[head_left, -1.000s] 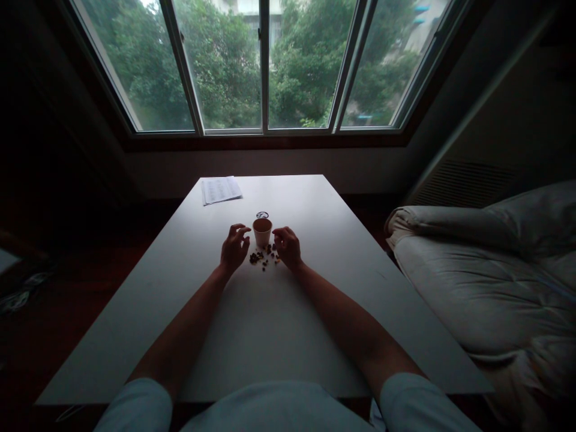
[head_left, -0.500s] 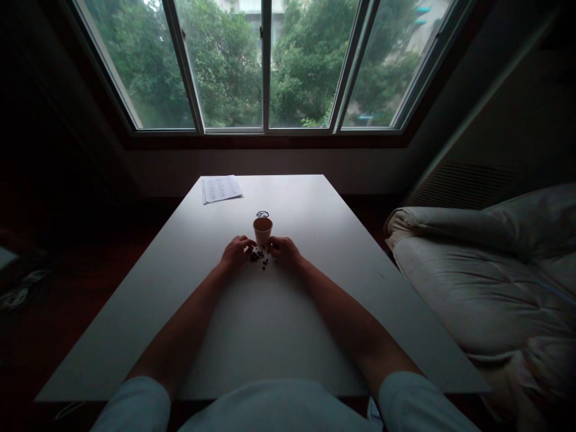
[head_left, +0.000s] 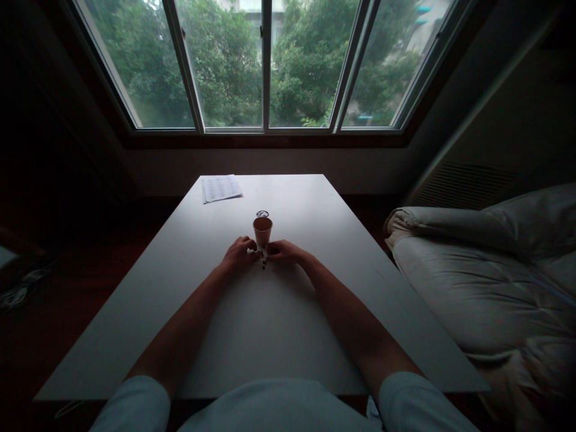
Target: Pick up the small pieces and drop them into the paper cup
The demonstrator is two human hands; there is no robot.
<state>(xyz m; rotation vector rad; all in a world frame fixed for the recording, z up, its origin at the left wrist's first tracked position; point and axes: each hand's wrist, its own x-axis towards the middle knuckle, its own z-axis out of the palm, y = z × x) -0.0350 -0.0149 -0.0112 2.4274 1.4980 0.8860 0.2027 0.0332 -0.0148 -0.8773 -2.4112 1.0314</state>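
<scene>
A paper cup (head_left: pixel 263 233) stands upright on the white table, its inside brown and its mouth tipped toward my view. Just in front of it lie several small dark brown pieces, like beans (head_left: pixel 264 263), too small to name surely. My left hand (head_left: pixel 238 252) rests at their left, fingers bent down among the pieces and partly hiding them. On the other side, my right hand (head_left: pixel 285 252) is closed with its fingertips together, close to the cup's base and the pieces. Whatever either hand has between its fingers is hidden.
Behind the cup sits a small dark-rimmed round object (head_left: pixel 262 213). Printed paper sheets (head_left: pixel 222 188) lie at the table's (head_left: pixel 279 336) far left corner. A padded, cloth-covered seat or bed (head_left: pixel 454 282) stands along the right, and a window is beyond.
My left hand has shifted slightly right over the brown pieces, covering more of them. My right hand has lowered and turned, its fingertips moving just left toward the pieces. The cup stays put.
</scene>
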